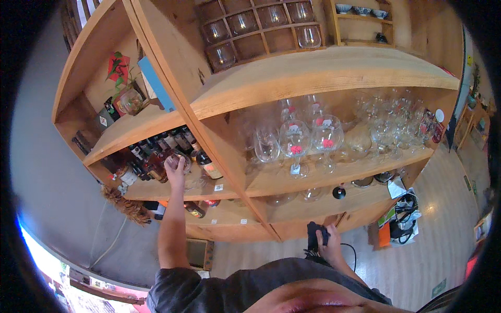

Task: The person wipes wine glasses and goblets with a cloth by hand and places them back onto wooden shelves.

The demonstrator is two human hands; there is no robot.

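Finding small white tags [219,188] along the edges of the shelf [323,78], with print too small to read. Meeting pale and dark labels on the crowded bottles [171,141], likewise too fine to make out. Seeing a broad cream label [211,169] on the tall dark bottle at the right end of that row, its writing blurred. Picking out red-pink marks [296,150] with darker print on the big glasses [295,133] in the middle bay. Noticing a red card [119,67] behind the plant [119,81] at upper left.

Stretching the left arm out to the bottle bay and clamping the left hand [176,168] on a clear glass [186,161], with fingers curled around it. Holding that glass just in front of the bottles, to the left of the tall dark one. Closing the right hand [329,248] on a dark bundle [315,237], seemingly cloth, low before the cupboard and well apart from the left hand. Showing a black cord [356,255] curving beside the right wrist.

Covering part of the clear glass with the fingers, and losing its outline against the bottles; not being able to tell whether touching the wood below. Hiding some right fingers behind the bundle. Blending the stemware [399,122] at right into one overlapping cluster. Cutting off the tops of the lower bottles [194,209] behind the plank, and the room's edges at the black lens rim.
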